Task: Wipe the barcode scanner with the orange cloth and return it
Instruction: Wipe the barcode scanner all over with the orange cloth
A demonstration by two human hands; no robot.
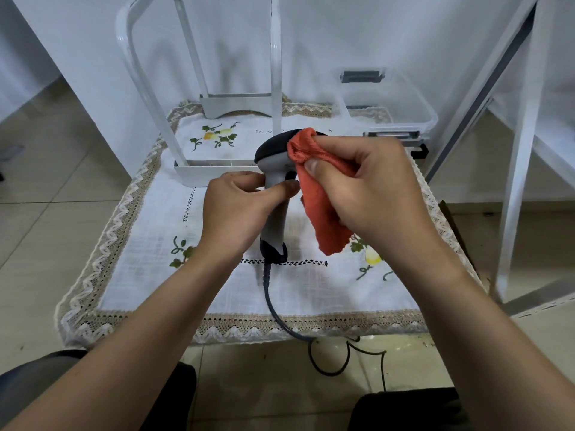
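A grey and black barcode scanner [273,169] is held upright above the table, its dark head at the top and its dark cable [273,303] trailing down over the table's front edge. My left hand [239,206] is closed around the scanner's grey handle. My right hand [370,188] pinches the orange cloth [323,219] and presses a bunched corner against the right side of the scanner's head. The rest of the cloth hangs down beside the handle.
The low table carries a white embroidered tablecloth [155,231] with a lace border. A white plastic frame stand [205,172] rises at the back left. A clear plastic box [401,113] sits at the back right. White furniture legs [513,181] stand to the right.
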